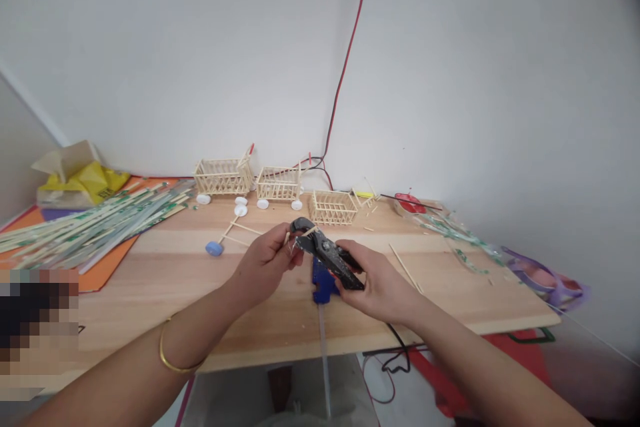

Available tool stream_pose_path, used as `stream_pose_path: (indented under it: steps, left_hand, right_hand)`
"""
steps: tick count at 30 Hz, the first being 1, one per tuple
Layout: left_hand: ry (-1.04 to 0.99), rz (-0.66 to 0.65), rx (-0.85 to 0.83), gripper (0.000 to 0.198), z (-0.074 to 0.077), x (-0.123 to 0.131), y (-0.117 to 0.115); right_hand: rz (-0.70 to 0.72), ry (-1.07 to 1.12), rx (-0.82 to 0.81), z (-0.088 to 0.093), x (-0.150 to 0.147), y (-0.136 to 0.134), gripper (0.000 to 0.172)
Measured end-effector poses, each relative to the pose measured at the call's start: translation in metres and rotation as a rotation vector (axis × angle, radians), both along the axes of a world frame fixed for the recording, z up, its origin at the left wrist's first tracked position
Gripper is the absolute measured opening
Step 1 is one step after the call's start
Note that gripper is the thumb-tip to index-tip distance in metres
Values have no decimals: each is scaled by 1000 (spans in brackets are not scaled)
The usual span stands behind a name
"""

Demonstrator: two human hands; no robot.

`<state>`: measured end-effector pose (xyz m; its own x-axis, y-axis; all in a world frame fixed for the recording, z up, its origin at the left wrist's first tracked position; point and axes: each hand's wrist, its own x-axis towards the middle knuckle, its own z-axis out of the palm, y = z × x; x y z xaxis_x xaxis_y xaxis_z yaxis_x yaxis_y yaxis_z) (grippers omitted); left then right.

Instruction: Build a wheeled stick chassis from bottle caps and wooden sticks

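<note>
The pliers (325,253) are dark metal with a blunt, rounded head and black grips, held just above the middle of the bench (200,293). The right hand (380,283) is clenched around the grips. The left hand (265,260) pinches a thin pale wooden stick (309,232) whose end lies at the pliers' head. The bench is smooth light wood with straight grain. At its far edge stand two small stick carts (223,177) on white round wheels, boxy and slatted. A blue cap (215,248) lies near the left hand
</note>
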<state>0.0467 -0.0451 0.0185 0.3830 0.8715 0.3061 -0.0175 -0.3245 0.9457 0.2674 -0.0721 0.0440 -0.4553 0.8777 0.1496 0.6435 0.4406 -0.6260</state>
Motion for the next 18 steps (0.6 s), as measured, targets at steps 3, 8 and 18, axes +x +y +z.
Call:
stream_pose_path:
  steps: [3, 8, 18]
  left_hand:
    - [31, 10, 15, 28, 3, 0, -1]
    - [43, 26, 10, 26, 4, 0, -2]
    - [40, 34, -22, 30, 6, 1, -3]
  right_hand:
    - [1, -6, 3, 1, 1, 0, 35]
    - [-21, -41, 37, 1, 2, -1, 35]
    - [-45, -84, 54, 5, 1, -1, 31]
